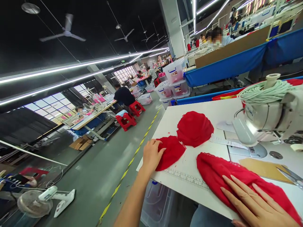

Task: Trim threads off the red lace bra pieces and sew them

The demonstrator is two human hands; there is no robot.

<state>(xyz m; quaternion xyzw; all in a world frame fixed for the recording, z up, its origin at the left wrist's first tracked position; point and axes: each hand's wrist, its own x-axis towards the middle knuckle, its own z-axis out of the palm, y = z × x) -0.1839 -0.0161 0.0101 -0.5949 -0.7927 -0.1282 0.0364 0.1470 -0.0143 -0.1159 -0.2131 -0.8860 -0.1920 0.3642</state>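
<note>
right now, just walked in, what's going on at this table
A person sits at a white table with red cloth under both hands. The left hand is on the edge of a small red piece; the right hand lies spread over a longer red cloth. A rounded red piece lies farther back, touched by neither hand. A sewing machine stands to the right.

head view | worn on the person's head | faces forward and down, scene tilted | left hand, right hand, white tabletop near | floor, ceiling reach far beyond
</note>
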